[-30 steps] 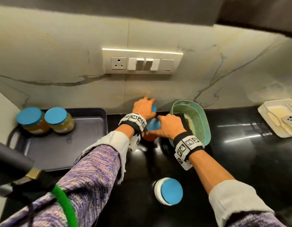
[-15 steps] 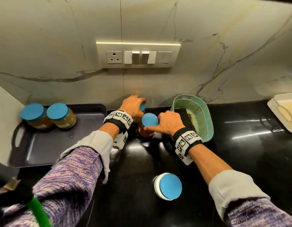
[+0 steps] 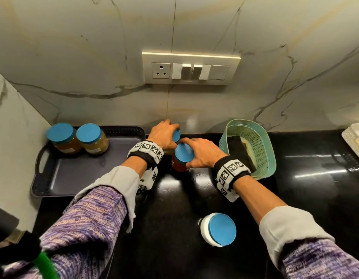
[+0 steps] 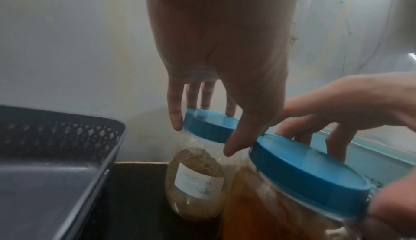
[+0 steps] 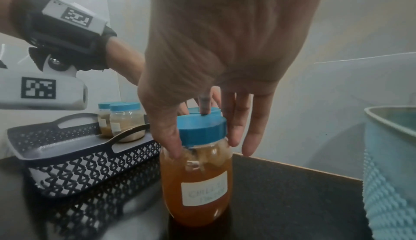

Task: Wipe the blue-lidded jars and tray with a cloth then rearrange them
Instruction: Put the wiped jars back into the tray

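Observation:
My left hand (image 3: pixel 166 135) grips the blue lid of a brown-powder jar (image 4: pixel 195 187) from above; the jar stands on the black counter near the wall. Just in front of it, my right hand (image 3: pixel 194 153) holds the blue lid (image 5: pixel 202 130) of an orange-filled jar (image 5: pixel 198 187), thumb on one side and fingers on the other. The dark tray (image 3: pixel 84 174) lies to the left, with two blue-lidded jars (image 3: pixel 78 139) in its back left corner. A white jar with a blue lid (image 3: pixel 220 229) stands nearer to me on the counter.
A teal perforated basket (image 3: pixel 263 150) holding a dark cloth stands right of my hands. A white rack (image 3: pixel 353 141) sits at the far right edge. A switch panel (image 3: pixel 190 67) is on the marble wall. Bare black counter (image 3: pixel 295 198) lies front right.
Both hands stay on the same two jars by the wall. My right hand has shifted so that more of the orange jar's lid shows. The head view has moved closer.

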